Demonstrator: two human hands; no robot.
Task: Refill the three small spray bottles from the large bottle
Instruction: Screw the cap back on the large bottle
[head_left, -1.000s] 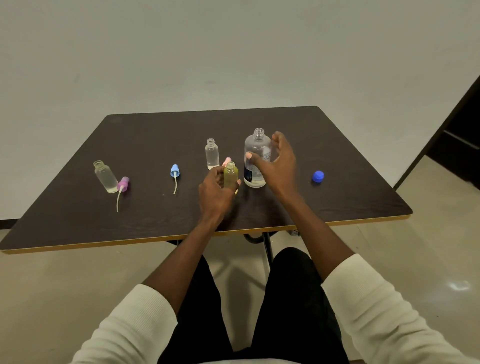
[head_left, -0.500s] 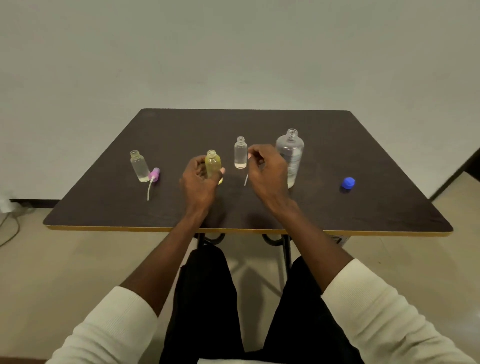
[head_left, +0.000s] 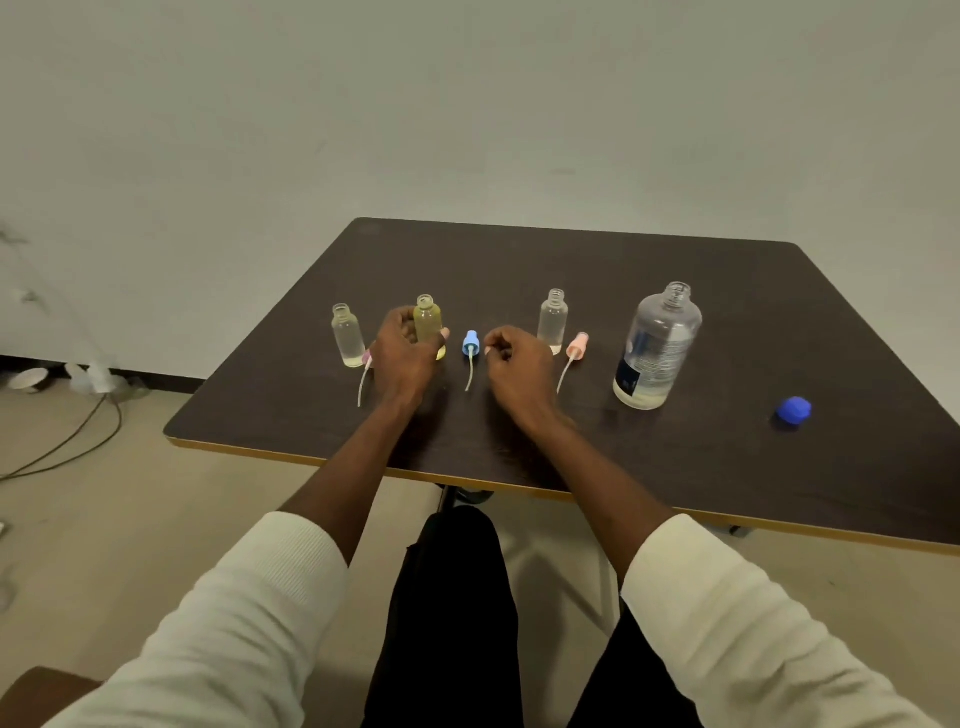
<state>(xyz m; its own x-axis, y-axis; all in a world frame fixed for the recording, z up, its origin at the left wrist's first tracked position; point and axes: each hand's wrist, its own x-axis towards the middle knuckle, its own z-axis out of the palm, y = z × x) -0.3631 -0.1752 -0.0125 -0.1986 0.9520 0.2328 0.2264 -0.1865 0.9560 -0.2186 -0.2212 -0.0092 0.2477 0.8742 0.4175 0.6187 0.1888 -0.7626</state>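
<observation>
My left hand (head_left: 405, 353) grips a small yellowish bottle (head_left: 428, 322), uncapped, standing on the dark table (head_left: 727, 467). A clear small bottle (head_left: 348, 338) stands just left of it, with a purple spray head's tube (head_left: 362, 387) at its base. My right hand (head_left: 519, 369) hovers loosely curled, holding nothing, beside a blue spray head (head_left: 470, 347) that lies on the table. Another clear small bottle (head_left: 553, 322) stands behind that hand, a pink spray head (head_left: 575, 347) next to it. The large clear bottle (head_left: 655, 348), uncapped, holds a little liquid at the bottom.
A blue cap (head_left: 794, 409) lies at the right of the table. The table's front edge (head_left: 467, 480) runs close to my knees. Cables and white objects (head_left: 78, 384) lie on the floor to the left, by the wall.
My left hand has carried the yellowish bottle leftward, beside the far-left clear bottle. My right hand let go of the pink spray head by the middle bottle and moved toward the blue one. The camera swung left.
</observation>
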